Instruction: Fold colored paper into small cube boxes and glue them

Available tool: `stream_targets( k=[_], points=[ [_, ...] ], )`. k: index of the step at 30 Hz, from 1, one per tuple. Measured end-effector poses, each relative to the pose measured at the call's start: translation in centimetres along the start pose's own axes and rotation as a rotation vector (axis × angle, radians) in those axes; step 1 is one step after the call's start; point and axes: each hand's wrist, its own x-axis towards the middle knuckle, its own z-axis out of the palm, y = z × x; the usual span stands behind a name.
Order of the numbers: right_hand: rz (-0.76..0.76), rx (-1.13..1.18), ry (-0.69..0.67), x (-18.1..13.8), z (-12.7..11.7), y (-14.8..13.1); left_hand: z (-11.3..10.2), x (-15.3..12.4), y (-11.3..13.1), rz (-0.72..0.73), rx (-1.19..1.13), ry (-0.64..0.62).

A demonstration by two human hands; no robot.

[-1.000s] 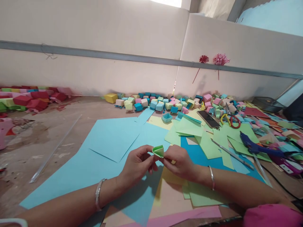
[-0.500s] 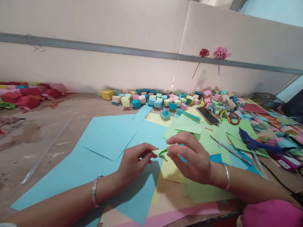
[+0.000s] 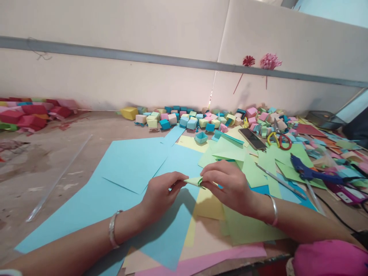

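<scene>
Small light-green folded paper piece point(image 3: 194, 181) held raised over light-blue paper sheets point(image 3: 132, 159). Left hand point(image 3: 161, 192) pinches one end, fingertips together; right hand point(image 3: 230, 188), fingers curled, grips the other. Step: apparently folding; next move calls for even fingertip pressure.

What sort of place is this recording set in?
Probably a papercraft workshop, though little beyond the worktop shows: many small paper boxes stand along the back, light-blue sheets lie spread out, and scissors lie nearby.
</scene>
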Motion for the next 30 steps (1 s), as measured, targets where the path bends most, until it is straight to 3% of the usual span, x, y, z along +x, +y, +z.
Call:
stream_targets(
  k=[5, 10, 15, 21, 30],
  points=[
    [-0.007, 0.112, -0.061, 0.5, -0.2, 0.6, -0.1, 0.1, 0.0, -0.100, -0.046, -0.049],
    [-0.065, -0.072, -0.116, 0.0, -0.1, 1.1, -0.2, 0.2, 0.0, -0.139, -0.045, -0.087],
    [-0.159, -0.187, -0.158, -0.3, -0.3, 1.4, -0.4, 0.3, 0.2, -0.072, 0.020, -0.083],
    [-0.019, -0.131, -0.056, -0.3, 0.1, 0.5, -0.3, 0.4, 0.1, 0.100, 0.165, -0.003],
    [0.152, -0.010, 0.006, -0.3, 0.3, 0.0, -0.1, 0.4, 0.5, -0.071, -0.029, -0.100]
  ],
)
